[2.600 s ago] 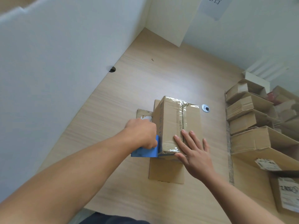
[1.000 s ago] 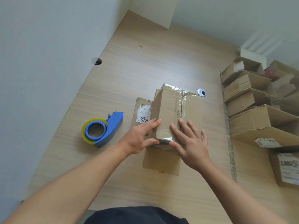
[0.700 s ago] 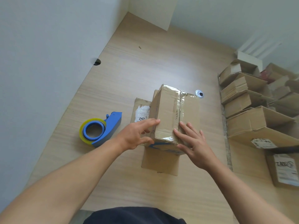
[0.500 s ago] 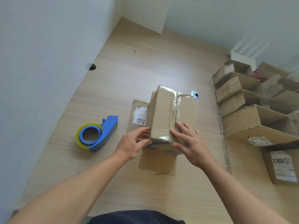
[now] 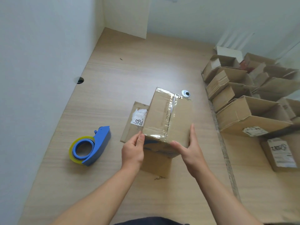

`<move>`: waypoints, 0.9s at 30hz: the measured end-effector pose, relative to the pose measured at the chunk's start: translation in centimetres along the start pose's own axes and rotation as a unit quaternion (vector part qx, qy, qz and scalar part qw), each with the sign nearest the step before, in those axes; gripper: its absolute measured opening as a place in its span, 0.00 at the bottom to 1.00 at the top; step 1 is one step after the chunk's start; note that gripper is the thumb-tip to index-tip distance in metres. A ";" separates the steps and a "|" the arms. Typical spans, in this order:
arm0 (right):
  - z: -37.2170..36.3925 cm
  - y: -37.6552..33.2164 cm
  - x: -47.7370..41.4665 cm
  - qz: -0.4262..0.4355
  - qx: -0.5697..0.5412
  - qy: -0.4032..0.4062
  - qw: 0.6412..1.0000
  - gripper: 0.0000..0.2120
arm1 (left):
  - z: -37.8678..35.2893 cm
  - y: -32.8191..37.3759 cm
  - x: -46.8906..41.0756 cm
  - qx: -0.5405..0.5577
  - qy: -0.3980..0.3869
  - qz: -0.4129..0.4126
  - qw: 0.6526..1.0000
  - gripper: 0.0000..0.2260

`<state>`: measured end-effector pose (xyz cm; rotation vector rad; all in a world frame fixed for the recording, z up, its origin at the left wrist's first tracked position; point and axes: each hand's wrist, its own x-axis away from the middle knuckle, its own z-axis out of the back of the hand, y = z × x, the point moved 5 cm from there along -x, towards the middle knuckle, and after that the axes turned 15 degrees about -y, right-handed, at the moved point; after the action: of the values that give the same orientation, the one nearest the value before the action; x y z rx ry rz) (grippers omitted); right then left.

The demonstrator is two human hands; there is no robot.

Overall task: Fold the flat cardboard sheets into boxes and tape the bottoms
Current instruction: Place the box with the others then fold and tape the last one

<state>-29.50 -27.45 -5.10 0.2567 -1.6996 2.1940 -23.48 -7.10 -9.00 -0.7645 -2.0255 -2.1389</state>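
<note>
I see the left hand (image 5: 132, 151) and the right hand (image 5: 191, 148) gripping the box (image 5: 167, 117) by its sides — the tape dispenser (image 5: 90, 146) lies apart.

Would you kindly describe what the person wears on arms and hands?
The left forearm and right forearm are bare, no sleeves in view. The left hand and right hand wear no gloves; no watch shows at either wrist. A dark garment shows at the bottom edge.
</note>
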 end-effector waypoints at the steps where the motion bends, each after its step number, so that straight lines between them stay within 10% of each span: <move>1: -0.3 0.2 0.1 -0.004 -0.018 -0.005 1.000 0.49 | 0.1 0.3 -0.2 -0.018 0.012 0.002 1.000 0.17; 12: -2.2 1.6 -0.4 -0.014 -0.094 0.050 0.994 0.46 | -2.0 1.3 -0.5 -0.137 -0.039 0.041 0.989 0.36; 21: -2.4 1.8 -0.7 -0.018 -0.099 0.093 0.991 0.45 | -1.4 3.0 -1.5 -0.195 0.038 0.017 0.980 0.16; 27: -2.1 2.1 -0.9 -0.025 -0.134 0.080 0.987 0.40 | 0.2 3.2 -2.3 -0.201 0.027 -0.027 0.979 0.22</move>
<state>-29.34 -26.02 -7.81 0.0506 -1.8489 1.8689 -20.15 -7.92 -7.09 -0.6889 -1.6217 -2.6093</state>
